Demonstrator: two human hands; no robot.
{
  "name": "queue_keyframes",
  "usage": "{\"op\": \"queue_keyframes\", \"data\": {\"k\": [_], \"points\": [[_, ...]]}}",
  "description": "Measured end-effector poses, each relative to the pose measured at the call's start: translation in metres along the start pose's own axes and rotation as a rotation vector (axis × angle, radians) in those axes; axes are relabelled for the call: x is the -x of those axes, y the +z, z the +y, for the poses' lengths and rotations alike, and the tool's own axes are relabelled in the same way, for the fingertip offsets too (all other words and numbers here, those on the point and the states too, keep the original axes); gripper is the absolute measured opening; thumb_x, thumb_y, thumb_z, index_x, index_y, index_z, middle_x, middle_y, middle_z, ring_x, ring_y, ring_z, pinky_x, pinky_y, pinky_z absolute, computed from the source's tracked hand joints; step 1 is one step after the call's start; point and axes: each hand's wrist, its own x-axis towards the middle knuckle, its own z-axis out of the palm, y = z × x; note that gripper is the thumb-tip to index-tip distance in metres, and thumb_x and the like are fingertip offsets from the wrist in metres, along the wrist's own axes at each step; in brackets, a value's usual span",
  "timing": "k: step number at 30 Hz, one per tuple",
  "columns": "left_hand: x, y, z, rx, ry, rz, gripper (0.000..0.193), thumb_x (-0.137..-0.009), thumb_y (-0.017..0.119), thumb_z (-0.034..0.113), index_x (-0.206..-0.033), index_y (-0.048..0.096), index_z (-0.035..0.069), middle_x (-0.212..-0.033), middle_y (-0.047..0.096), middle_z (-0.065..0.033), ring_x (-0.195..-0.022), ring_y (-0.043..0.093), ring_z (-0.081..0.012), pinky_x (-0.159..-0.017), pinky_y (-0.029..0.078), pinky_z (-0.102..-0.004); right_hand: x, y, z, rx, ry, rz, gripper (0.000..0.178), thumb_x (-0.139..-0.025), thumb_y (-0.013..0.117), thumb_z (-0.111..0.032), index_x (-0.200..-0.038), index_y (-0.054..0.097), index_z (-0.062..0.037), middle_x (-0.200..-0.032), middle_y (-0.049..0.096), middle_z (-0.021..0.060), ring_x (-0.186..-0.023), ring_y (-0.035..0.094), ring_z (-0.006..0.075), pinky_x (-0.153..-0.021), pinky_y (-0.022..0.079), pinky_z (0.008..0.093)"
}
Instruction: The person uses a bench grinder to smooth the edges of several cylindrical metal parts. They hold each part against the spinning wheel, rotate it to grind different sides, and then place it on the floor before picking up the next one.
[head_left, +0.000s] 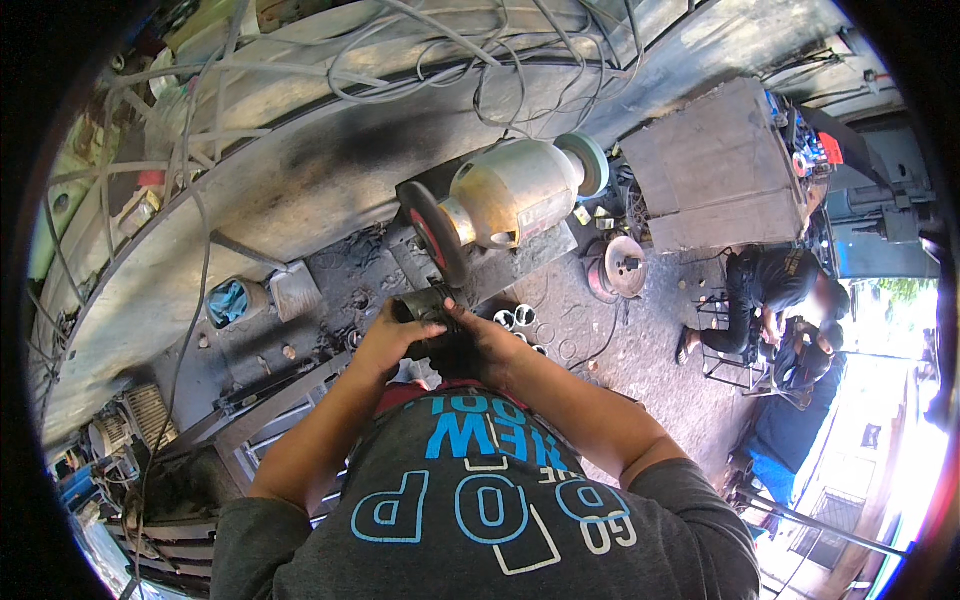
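A dark cylindrical metal part [425, 302] is gripped between my two hands in front of my body. My left hand [386, 338] closes on its left side, the thumb laid across it. On the other side my right hand [484, 338] holds it, thumb up along its edge. Just beyond the part stands a bench grinder [520, 190] with a black, red-centred wheel [440, 240] on its near left end and a grey-green wheel [585, 165] on its far right end. The part sits close to the black wheel; whether they touch, I cannot tell.
Pale rings [515, 318] lie right of my hands, before a cable reel [622, 265]. A bucket with blue cloth [230, 302] stands left. Cardboard [710, 170] covers something at the back right. A seated person [775, 285] works beside another person. Cables [500, 60] hang along the wall.
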Motion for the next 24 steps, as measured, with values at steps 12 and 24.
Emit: {"op": "queue_keyframes", "data": {"k": [12, 24], "points": [[0.029, 0.008, 0.000, -0.450, 0.494, -0.022, 0.103, -0.051, 0.094, 0.021, -0.135, 0.037, 0.004, -0.118, 0.061, -0.0156, -0.110, 0.060, -0.0255, -0.094, 0.050, -0.0385, 0.025, -0.005, 0.010, 0.179, -0.346, -0.199, 0.066, -0.079, 0.076, -0.022, -0.133, 0.047, 0.0023, -0.118, 0.063, 0.0130, -0.107, 0.062, 0.0258, -0.095, 0.048, 0.0357], [0.012, 0.011, 0.003, -0.243, 0.197, 0.023, 0.102, -0.054, 0.094, 0.020, -0.134, 0.035, -0.002, -0.119, 0.060, -0.0193, -0.110, 0.061, -0.0261, -0.093, 0.052, -0.0377, 0.006, -0.013, 0.004, -0.072, -0.051, -0.124, 0.051, -0.086, 0.070, -0.035, -0.123, 0.055, -0.0031, -0.105, 0.065, 0.0123, -0.094, 0.063, 0.0279, -0.084, 0.052, 0.0422]]}}
